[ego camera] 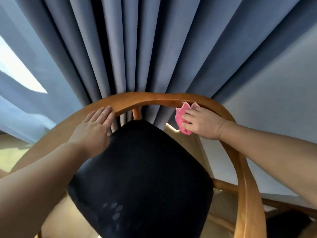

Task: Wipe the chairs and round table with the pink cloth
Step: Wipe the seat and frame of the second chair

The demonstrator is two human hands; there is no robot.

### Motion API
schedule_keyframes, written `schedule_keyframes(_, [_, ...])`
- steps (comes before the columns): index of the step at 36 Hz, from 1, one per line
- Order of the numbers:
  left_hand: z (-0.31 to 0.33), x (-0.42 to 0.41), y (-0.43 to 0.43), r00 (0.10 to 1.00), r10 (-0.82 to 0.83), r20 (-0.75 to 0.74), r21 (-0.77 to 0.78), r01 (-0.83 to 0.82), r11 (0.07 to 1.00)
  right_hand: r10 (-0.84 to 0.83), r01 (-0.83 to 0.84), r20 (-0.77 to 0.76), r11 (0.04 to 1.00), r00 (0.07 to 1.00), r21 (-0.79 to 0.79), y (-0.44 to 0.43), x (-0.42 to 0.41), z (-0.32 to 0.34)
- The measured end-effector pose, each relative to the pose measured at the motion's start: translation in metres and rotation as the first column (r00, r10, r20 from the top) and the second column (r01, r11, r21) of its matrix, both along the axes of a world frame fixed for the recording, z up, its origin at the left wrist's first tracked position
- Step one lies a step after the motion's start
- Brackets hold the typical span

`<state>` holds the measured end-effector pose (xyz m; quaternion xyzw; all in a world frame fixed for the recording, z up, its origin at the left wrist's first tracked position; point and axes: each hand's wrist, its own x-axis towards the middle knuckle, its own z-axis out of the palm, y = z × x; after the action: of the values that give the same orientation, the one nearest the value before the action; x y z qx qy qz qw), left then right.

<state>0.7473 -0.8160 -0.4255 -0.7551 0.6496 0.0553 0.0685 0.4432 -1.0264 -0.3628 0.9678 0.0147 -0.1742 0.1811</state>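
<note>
At about two o'clock from the seat, on the inner edge of the curved wooden rail, one pink cloth (181, 117) is bunched in the right hand (201, 123), whose fingers are clenched around it and press it against the wood; two small corners of the cloth stick up above the knuckles and a fold hangs out below the hand. One chair (240, 162) fills the view: a single bent wooden rail (154, 97) sweeps from nine o'clock over twelve o'clock and down to four o'clock, and inside it lies one dark cushioned seat (142, 177) with a few pale spots near its six o'clock edge. At about ten o'clock the left hand (92, 127) lies flat and released, fingers straight and together, its fingertips touching the inner edge of the rail and its palm over the seat's corner; it grasps nothing. Two bare forearms reach in, one from eight o'clock and one from three o'clock. One upright wooden post of the chair shows just under the rail at twelve o'clock. Behind the chair hangs one blue pleated curtain (137, 48), its folds touching the back of the rail. Toward ten o'clock there is one bright window patch (18, 71), and at nine o'clock a strip of pale floor (12, 152).
</note>
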Motion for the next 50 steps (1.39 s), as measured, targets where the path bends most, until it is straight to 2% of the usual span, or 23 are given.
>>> schedule_keyframes(5, [-0.018,-0.011,0.004,0.999,0.034,0.015,-0.098,-0.033,0.995,-0.026,-0.026,-0.19,0.964,0.981,-0.265,-0.022,-0.03,-0.023])
schedule_keyframes(9, [-0.024,-0.012,0.005,0.998,0.045,0.034,-0.142,-0.04,0.989,-0.033,-0.038,-0.193,0.934,0.981,-0.356,-0.03,-0.049,-0.032])
schedule_keyframes(15, [-0.023,-0.015,0.003,0.998,0.069,0.014,-0.178,-0.065,0.982,-0.147,-0.032,-0.314,0.865,0.938,-0.5,-0.018,-0.077,-0.041])
schedule_keyframes(22, [-0.024,-0.02,0.0,0.992,0.109,0.062,-0.165,-0.097,0.981,-0.151,0.078,-0.119,0.88,0.981,-0.469,-0.021,-0.044,-0.047])
schedule_keyframes(25, [-0.025,-0.023,-0.003,0.988,0.125,0.094,-0.178,-0.106,0.978,-0.116,0.057,-0.089,0.869,0.989,-0.491,-0.023,-0.016,-0.051])
schedule_keyframes(32, [-0.028,-0.027,-0.01,0.981,0.139,0.138,-0.186,-0.112,0.976,-0.033,-0.03,-0.123,0.879,0.992,-0.476,-0.027,0.048,-0.051])
schedule_keyframes(37, [-0.026,-0.036,-0.039,0.992,0.021,0.125,-0.235,0.009,0.972,-0.043,-0.066,-0.194,0.848,0.98,-0.525,-0.036,0.038,-0.049])
schedule_keyframes(40, [-0.028,-0.041,-0.059,0.995,-0.005,0.097,-0.196,0.024,0.98,-0.043,-0.086,-0.227,0.843,0.973,-0.531,-0.039,0.026,-0.049])
schedule_keyframes(47, [-0.031,-0.048,-0.062,0.995,0.03,0.096,-0.147,-0.016,0.989,-0.156,-0.009,-0.253,0.836,0.955,-0.548,-0.036,-0.018,-0.058])
schedule_keyframes(50, [-0.03,-0.052,-0.063,0.996,0.051,0.079,-0.142,-0.039,0.989,-0.216,0.067,-0.22,0.843,0.951,-0.534,-0.03,-0.036,-0.056])
